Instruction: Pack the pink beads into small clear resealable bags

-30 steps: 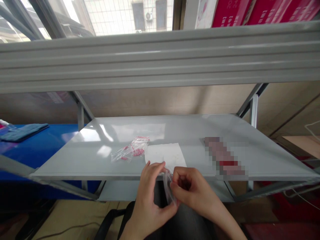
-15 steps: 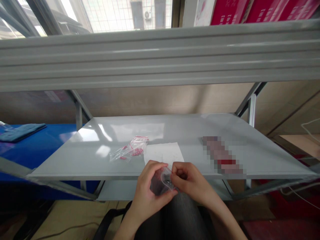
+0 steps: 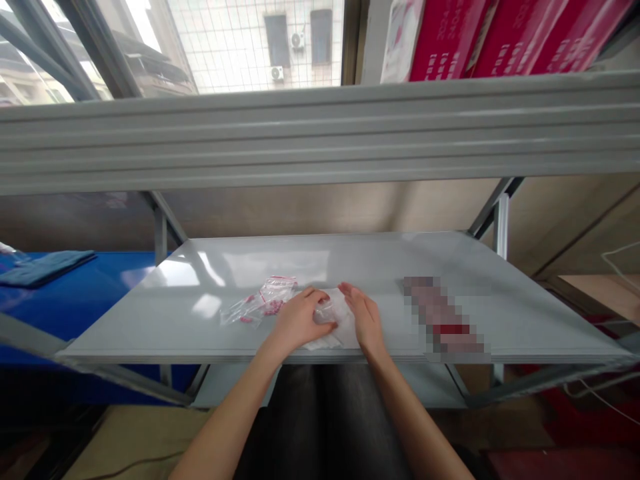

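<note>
My left hand [image 3: 301,317] curls around a small clear plastic zip bag [image 3: 327,311], thumb and fingers on either side of it. The bag is over a white sheet of paper [image 3: 346,327] on the grey table. On the paper's right side is my right hand [image 3: 365,315], its fingers stretched out, holding nothing; whether it touches the paper I cannot tell. Clear zip bags with small red pieces [image 3: 265,303] lie just left of my left hand. What is inside the bag I hold cannot be made out.
A blurred-out reddish oblong item [image 3: 443,317] lies on the grey table [image 3: 165,313] to the right. A grey metal beam [image 3: 320,143] crosses above, with red boxes [image 3: 450,47] behind it. On a blue surface [image 3: 120,280] at left lies a folded blue cloth [image 3: 45,267].
Both hands have moved forward from the table's front edge onto the paper. My right hand has let go of the bag's edge and spread flat; my left hand still has the bag.
</note>
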`<state>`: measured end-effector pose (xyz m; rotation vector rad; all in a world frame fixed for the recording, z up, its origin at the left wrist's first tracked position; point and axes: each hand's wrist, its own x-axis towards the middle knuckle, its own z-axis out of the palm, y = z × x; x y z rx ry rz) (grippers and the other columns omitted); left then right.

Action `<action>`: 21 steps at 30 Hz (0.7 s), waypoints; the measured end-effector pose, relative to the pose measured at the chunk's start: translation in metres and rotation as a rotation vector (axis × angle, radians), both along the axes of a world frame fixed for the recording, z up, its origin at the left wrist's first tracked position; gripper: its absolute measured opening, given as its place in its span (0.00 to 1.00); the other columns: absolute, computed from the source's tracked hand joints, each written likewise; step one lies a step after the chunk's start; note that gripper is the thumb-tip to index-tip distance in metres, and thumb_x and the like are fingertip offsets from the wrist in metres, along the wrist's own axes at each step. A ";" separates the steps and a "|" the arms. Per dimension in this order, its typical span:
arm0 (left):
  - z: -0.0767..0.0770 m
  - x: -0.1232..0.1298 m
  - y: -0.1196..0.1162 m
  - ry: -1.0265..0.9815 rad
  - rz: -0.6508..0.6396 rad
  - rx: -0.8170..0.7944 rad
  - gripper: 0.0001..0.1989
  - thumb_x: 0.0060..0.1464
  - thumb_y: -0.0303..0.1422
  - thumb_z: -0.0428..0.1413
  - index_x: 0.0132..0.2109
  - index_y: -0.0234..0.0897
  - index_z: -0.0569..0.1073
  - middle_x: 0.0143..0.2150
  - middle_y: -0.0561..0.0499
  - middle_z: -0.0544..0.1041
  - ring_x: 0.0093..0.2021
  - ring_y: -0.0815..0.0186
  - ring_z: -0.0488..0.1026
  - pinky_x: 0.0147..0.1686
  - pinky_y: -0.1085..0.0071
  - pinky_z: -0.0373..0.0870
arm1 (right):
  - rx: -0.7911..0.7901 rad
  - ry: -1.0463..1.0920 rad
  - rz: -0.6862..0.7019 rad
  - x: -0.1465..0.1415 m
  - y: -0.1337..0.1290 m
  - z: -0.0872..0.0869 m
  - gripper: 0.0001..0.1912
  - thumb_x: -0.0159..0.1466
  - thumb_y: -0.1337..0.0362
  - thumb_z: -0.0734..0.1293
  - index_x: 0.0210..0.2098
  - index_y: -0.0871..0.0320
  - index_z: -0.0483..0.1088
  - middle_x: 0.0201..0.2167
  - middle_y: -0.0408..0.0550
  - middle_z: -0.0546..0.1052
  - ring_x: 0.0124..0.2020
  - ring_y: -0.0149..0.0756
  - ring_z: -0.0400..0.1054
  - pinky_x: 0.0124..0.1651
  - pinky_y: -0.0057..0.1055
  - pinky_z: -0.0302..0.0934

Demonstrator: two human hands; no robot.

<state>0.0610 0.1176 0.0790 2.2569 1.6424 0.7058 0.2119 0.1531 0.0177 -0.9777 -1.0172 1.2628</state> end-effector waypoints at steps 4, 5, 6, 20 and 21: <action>0.002 0.003 0.008 0.126 -0.027 -0.045 0.17 0.47 0.37 0.64 0.44 0.36 0.76 0.42 0.45 0.78 0.39 0.54 0.77 0.38 0.63 0.70 | 0.034 -0.057 -0.006 0.002 0.001 -0.007 0.27 0.62 0.42 0.64 0.45 0.58 0.79 0.49 0.55 0.81 0.57 0.49 0.70 0.62 0.44 0.61; 0.003 0.004 0.010 0.155 -0.032 -0.054 0.17 0.47 0.38 0.64 0.44 0.35 0.76 0.41 0.45 0.79 0.39 0.53 0.77 0.37 0.63 0.70 | 0.037 -0.068 -0.006 0.002 0.001 -0.008 0.27 0.62 0.42 0.64 0.45 0.58 0.79 0.49 0.55 0.81 0.57 0.49 0.70 0.62 0.44 0.61; 0.005 0.005 0.012 0.183 -0.037 -0.063 0.17 0.47 0.39 0.64 0.44 0.35 0.76 0.41 0.45 0.79 0.39 0.53 0.77 0.37 0.64 0.70 | 0.039 -0.077 -0.006 0.003 0.001 -0.009 0.28 0.63 0.42 0.63 0.45 0.58 0.79 0.49 0.55 0.81 0.57 0.50 0.70 0.62 0.45 0.61; 0.019 0.017 0.025 0.427 -0.094 -0.067 0.19 0.47 0.38 0.62 0.46 0.34 0.76 0.45 0.42 0.80 0.45 0.50 0.78 0.41 0.62 0.72 | 0.091 -0.130 -0.026 0.000 0.002 -0.012 0.31 0.66 0.41 0.59 0.45 0.61 0.79 0.48 0.59 0.81 0.52 0.51 0.74 0.59 0.48 0.63; 0.021 0.019 0.026 0.435 -0.096 -0.065 0.20 0.47 0.38 0.62 0.47 0.34 0.76 0.46 0.41 0.80 0.45 0.50 0.78 0.42 0.61 0.72 | 0.096 -0.130 -0.029 0.000 0.002 -0.011 0.30 0.66 0.42 0.60 0.44 0.61 0.79 0.48 0.58 0.81 0.52 0.51 0.74 0.59 0.47 0.63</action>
